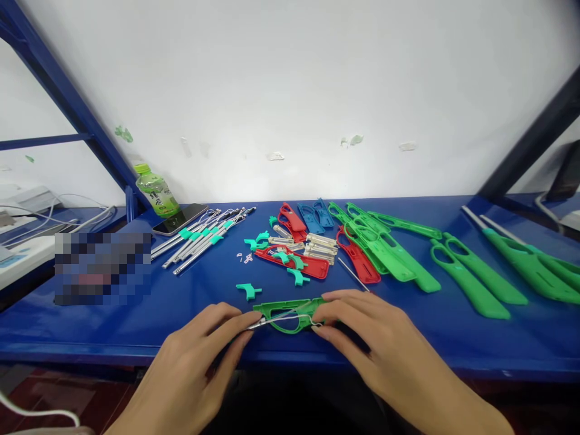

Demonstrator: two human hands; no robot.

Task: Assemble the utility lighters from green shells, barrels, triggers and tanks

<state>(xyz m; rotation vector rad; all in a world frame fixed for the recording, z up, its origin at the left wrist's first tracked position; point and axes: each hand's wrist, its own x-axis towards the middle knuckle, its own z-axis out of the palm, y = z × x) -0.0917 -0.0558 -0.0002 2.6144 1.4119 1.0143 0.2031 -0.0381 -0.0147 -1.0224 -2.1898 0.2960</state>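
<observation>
Near the front edge of the table, my left hand (203, 344) pinches a silver metal tube (257, 324) between thumb and fingers. A thin white wire (296, 315) runs from the tube across to my right hand (374, 332). Under them lies a green lighter shell half (267, 309), inner side up, with a finger loop. The fingers of my right hand close on the shell's right end and touch the wire there; its far end is hidden. Just beyond the shell sits a loose teal trigger (248, 292).
Behind are red shells (312, 266), blue shells (312, 214), clear fuel tanks (321, 248) and green shells (385, 254). Wired metal tubes (194, 241), a phone (181, 219) and a green bottle (156, 190) lie left. Long-nosed green lighters (525, 260) lie right.
</observation>
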